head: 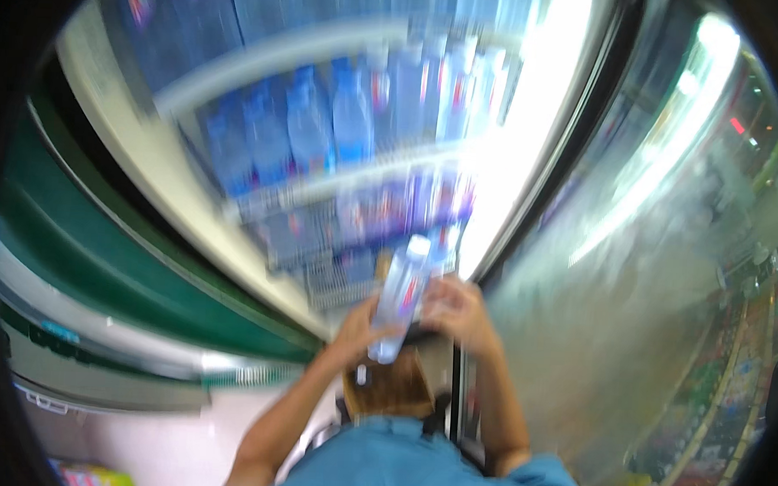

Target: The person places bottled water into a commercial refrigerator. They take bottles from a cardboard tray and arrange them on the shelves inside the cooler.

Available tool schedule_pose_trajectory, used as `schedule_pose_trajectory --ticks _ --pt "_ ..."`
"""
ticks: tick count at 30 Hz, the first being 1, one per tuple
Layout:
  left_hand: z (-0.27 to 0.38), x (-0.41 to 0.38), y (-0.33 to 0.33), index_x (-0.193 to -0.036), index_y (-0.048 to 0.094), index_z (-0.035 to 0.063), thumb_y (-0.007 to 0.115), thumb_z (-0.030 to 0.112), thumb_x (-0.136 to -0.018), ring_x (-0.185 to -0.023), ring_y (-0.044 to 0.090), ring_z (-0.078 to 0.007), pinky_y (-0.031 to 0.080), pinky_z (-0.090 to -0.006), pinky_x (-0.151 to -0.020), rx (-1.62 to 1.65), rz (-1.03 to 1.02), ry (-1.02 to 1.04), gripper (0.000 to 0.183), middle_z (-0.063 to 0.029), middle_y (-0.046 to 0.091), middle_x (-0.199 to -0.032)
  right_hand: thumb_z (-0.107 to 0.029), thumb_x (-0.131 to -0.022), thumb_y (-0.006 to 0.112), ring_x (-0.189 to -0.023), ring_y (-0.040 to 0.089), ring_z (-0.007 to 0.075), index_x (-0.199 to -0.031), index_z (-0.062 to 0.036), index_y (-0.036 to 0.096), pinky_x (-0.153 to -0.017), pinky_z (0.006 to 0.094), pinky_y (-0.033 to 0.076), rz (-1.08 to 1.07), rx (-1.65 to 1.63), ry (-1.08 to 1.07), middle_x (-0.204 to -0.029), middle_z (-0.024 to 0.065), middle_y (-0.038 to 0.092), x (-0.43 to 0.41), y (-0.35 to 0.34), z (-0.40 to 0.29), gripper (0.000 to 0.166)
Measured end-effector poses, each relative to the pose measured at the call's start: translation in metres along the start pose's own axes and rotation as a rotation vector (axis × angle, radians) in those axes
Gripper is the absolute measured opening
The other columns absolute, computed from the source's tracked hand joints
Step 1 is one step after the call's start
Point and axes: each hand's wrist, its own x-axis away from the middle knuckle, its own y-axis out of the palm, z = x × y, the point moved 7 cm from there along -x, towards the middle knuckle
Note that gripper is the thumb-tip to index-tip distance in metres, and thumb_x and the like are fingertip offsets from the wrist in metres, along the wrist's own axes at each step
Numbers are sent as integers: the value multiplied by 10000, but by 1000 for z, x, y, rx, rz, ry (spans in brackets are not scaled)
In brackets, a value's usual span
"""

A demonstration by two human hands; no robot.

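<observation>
A clear plastic bottle (400,295) with a white cap and a label with reddish writing stands slightly tilted in front of my chest. My left hand (359,326) is closed around its lower part. On the bottle's right side is my right hand (451,304), blurred, its fingers bent close to the label; whether they touch it is not clear. Beneath the bottle sits an open cardboard box (389,386) with a small whitish item visible inside it.
Ahead, an open display refrigerator holds rows of bottles (352,117) on white wire shelves (366,164). Its fogged glass door (606,331) stands on the right, beside a bright light strip. A green panel (134,264) curves along the left. Pale floor (179,436) shows at lower left.
</observation>
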Motion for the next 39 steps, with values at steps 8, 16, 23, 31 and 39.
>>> schedule_pose_trajectory --ticks 8,16,23,31,39 --pt "214 6 9 -1502 464 3 848 167 -853 -1317 523 -248 390 -395 -1130 -224 13 565 772 -150 570 -1378 -151 -787 885 -915 713 284 -1328 21 587 -853 390 569 207 143 -217 -1047 164 722 -45 10 -110 641" --pt "387 22 18 -1480 523 37 845 164 -807 -1304 517 -351 419 -435 -1093 -698 376 1079 757 -216 530 -1382 -77 -837 815 -926 736 318 -1123 22 701 -795 398 565 622 359 -692 -1030 181 751 -132 -49 -219 323" --pt "465 -16 -2 -1436 543 -9 755 162 -922 -1188 616 -362 507 -436 -970 -594 450 1262 582 -228 602 -1333 -77 -851 795 -962 713 397 -1287 9 626 -826 438 556 677 356 -852 -1085 207 725 -228 -75 -276 475" --pt "476 -108 -32 -1400 537 -65 748 207 -937 -1176 614 -265 515 -395 -934 -270 247 1019 578 -184 649 -1267 -114 -872 791 -987 723 356 -1523 11 441 -809 419 580 710 574 -758 -1118 240 713 -280 -90 -270 750" --pt "466 -147 -51 -1451 473 -95 757 398 -936 -1128 640 -258 533 -380 -897 -119 297 671 767 -197 642 -1264 -266 -836 832 -954 732 441 -1440 134 459 -826 469 580 500 684 -349 -991 343 709 -298 -93 -288 815"
